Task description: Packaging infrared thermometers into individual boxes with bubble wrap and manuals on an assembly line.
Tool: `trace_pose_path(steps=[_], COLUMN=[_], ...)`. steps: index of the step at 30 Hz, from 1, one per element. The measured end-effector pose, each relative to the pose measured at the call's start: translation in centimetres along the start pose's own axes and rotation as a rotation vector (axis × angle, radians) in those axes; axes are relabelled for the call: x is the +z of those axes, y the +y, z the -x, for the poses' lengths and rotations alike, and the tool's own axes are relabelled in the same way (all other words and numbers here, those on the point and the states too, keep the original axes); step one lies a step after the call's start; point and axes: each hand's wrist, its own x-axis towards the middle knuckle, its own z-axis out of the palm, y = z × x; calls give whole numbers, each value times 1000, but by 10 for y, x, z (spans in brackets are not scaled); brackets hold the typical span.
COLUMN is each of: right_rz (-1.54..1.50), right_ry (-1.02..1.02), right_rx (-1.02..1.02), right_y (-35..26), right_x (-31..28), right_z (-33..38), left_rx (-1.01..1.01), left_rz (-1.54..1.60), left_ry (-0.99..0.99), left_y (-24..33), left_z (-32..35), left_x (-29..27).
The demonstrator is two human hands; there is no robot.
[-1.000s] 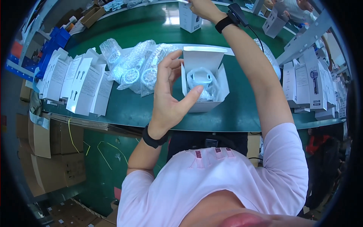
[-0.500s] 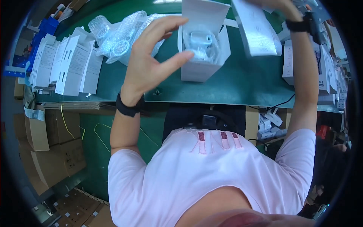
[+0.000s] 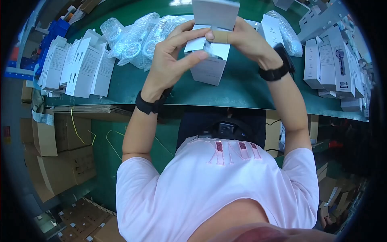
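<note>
Both the left hand [image 3: 171,60] and right hand [image 3: 246,40] grasp the upright white box [image 3: 209,66] above the green surface [image 3: 242,90], wrapped parts [image 3: 137,38] and boxes [image 3: 78,66] beside.

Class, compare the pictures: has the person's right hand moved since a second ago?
Yes. The right hand has come in from the far right of the green table to the open white box, which the left hand holds.

Bare green table [image 3: 242,90] lies open near the white box [image 3: 209,68]. Bagged parts [image 3: 137,38] block the far left, upright cartons [image 3: 76,66] the left edge, stacked boxes [image 3: 330,66] the right.
</note>
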Motion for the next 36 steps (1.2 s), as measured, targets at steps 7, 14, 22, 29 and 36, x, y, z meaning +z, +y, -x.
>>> trace_pose_path(steps=[7, 14, 22, 29, 36], right_rz=[347, 635, 968, 1124, 983], right_ry=[23, -33, -79, 0, 61], right_rx=[-393, -519, -584, -658, -577], right_y=[-15, -18, -26, -22, -25], right_x=[15, 17, 23, 29, 50], right_z=[25, 35, 35, 46, 33], left_rx=[50, 120, 77, 30, 18], left_rz=[-157, 24, -128, -101, 122], left_ry=[86, 172, 24, -123, -103], left_y=[-12, -11, -9, -7, -16], left_z=[14, 10, 10, 7, 24], left_x=[4, 9, -2, -7, -18])
